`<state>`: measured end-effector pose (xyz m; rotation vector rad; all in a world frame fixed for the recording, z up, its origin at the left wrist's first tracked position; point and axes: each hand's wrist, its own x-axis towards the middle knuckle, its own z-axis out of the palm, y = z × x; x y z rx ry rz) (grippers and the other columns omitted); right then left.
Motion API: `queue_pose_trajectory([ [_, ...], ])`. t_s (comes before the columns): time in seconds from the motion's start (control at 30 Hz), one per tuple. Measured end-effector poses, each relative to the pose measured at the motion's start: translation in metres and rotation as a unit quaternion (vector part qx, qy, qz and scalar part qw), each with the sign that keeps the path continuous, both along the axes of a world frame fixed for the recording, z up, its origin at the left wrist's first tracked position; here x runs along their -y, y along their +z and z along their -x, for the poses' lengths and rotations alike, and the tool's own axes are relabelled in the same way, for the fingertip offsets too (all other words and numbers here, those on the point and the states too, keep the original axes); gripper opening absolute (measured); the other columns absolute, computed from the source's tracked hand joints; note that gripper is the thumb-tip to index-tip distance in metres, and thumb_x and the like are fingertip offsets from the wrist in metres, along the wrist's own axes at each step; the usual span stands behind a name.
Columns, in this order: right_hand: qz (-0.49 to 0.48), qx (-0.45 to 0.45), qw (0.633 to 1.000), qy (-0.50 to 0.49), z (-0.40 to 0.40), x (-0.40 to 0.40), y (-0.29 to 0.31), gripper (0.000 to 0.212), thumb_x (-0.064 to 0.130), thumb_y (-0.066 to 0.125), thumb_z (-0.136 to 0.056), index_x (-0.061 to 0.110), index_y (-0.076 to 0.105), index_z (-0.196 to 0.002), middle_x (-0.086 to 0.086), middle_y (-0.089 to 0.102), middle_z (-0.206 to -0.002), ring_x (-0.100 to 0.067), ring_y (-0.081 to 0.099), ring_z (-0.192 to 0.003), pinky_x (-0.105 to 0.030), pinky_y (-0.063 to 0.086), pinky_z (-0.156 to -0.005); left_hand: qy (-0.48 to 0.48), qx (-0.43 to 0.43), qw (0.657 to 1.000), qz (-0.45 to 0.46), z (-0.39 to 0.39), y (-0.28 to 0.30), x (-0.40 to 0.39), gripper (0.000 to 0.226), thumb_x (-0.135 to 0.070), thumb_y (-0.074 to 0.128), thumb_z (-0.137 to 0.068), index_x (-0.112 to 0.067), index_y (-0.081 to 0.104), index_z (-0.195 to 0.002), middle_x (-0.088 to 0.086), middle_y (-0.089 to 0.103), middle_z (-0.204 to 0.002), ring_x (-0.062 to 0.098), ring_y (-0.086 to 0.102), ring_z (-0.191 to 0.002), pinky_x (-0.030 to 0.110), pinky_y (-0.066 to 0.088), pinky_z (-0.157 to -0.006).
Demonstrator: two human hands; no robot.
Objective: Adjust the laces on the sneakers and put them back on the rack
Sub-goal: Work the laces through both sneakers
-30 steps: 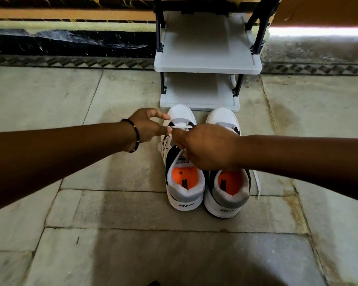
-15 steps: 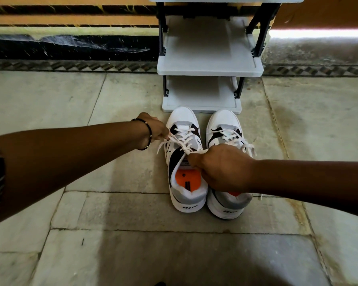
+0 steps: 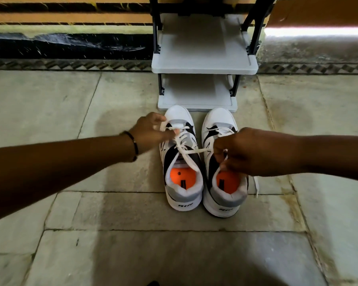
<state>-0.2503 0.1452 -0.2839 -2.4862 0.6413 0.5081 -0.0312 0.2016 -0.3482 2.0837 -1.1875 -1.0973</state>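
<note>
Head view, taking the grey shoe rack (image 3: 205, 67) as the landmark: the pair of white, black and grey sneakers is sitting on the stone floor (image 3: 70, 203) directly in front of the rack's lowest shelf, toes nearly touching its front edge, heels pointing toward the person. The left sneaker (image 3: 181, 162) is the one being worked on; the right sneaker (image 3: 223, 188) is lying just beside it, its own lace trailing loose on the floor at its outer side.

The left hand (image 3: 148, 132), wearing a dark bracelet (image 3: 132, 145) at the wrist, is pinching one white lace (image 3: 186, 149) end near the toe side of the left sneaker, closer to the rack. The right hand (image 3: 246, 151) is hovering over the right sneaker's tongue, farther from the rack, its fingers clenched on the other lace end, which is stretching taut across from the left sneaker.

Judging by this, the lace-adjusting step is in hand, and both rack shelves are standing bare. The next move probably calls for evening out the tension, tying or tucking the ends, then treating the right sneaker likewise.

Compared with half a second ago, the right hand is now sitting farther to the right, over the right sneaker, drawing the lace out longer, while the left hand is now lying nearer the toe.
</note>
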Motion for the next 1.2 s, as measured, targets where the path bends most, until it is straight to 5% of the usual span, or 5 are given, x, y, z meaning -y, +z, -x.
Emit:
queue_pose_trajectory([
  [0.2, 0.002, -0.135, 0.991, -0.018, 0.029, 0.014, -0.006, 0.014, 0.029, 0.051, -0.092, 0.023, 0.058, -0.102, 0.001, 0.069, -0.078, -0.006, 0.06, -0.061, -0.013, 0.045, -0.053, -0.357, 0.301, 0.882, 0.056, 0.056, -0.005, -0.026, 0.081, -0.075, 0.039, -0.065, -0.033, 0.029, -0.134, -0.005, 0.024, -0.149, 0.022, 0.015, -0.142, 0.06, 0.017, -0.111],
  [0.57, 0.147, -0.247, 0.956, 0.065, 0.059, 0.018, -0.008, 0.041, 0.042, 0.047, -0.092, 0.019, 0.046, -0.126, 0.004, 0.056, -0.097, -0.011, 0.052, -0.085, -0.025, 0.044, -0.074, -0.39, 0.397, 0.83, 0.036, 0.062, -0.017, -0.036, 0.083, -0.076, 0.012, -0.065, -0.031, 0.035, -0.132, -0.005, 0.03, -0.15, 0.021, 0.017, -0.143, 0.063, 0.008, -0.11],
  [0.7, -0.053, -0.083, 0.977, -0.187, 0.054, 0.029, -0.026, 0.041, 0.038, 0.057, -0.087, 0.018, 0.056, -0.123, -0.009, 0.067, -0.1, -0.011, 0.053, -0.076, -0.028, 0.048, -0.066, -0.331, 0.351, 0.876, 0.008, 0.079, -0.014, -0.019, 0.074, -0.074, 0.022, -0.077, -0.028, 0.031, -0.135, -0.001, 0.024, -0.15, 0.021, 0.013, -0.143, 0.061, 0.007, -0.111],
  [0.83, -0.282, 0.08, 0.83, -0.474, 0.041, 0.037, -0.044, 0.027, 0.018, 0.064, -0.085, 0.003, 0.067, -0.106, -0.009, 0.06, -0.086, -0.017, 0.051, -0.072, -0.027, 0.045, -0.059, -0.233, 0.276, 0.932, 0.035, 0.106, -0.014, 0.018, 0.044, -0.05, 0.045, -0.085, -0.024, 0.047, -0.12, 0.002, 0.035, -0.144, 0.022, 0.016, -0.141, 0.054, 0.016, -0.113],
  [1.2, -0.3, 0.279, 0.74, -0.534, 0.019, 0.032, -0.047, 0.003, 0.006, 0.055, -0.089, 0.006, 0.057, -0.091, -0.011, 0.062, -0.078, -0.017, 0.051, -0.056, -0.024, 0.041, -0.044, -0.037, 0.002, 0.992, 0.121, 0.104, -0.005, 0.025, 0.016, -0.023, 0.044, -0.094, -0.014, 0.051, -0.083, 0.001, 0.055, -0.07, 0.018, 0.051, -0.069, 0.027, 0.04, -0.064],
])
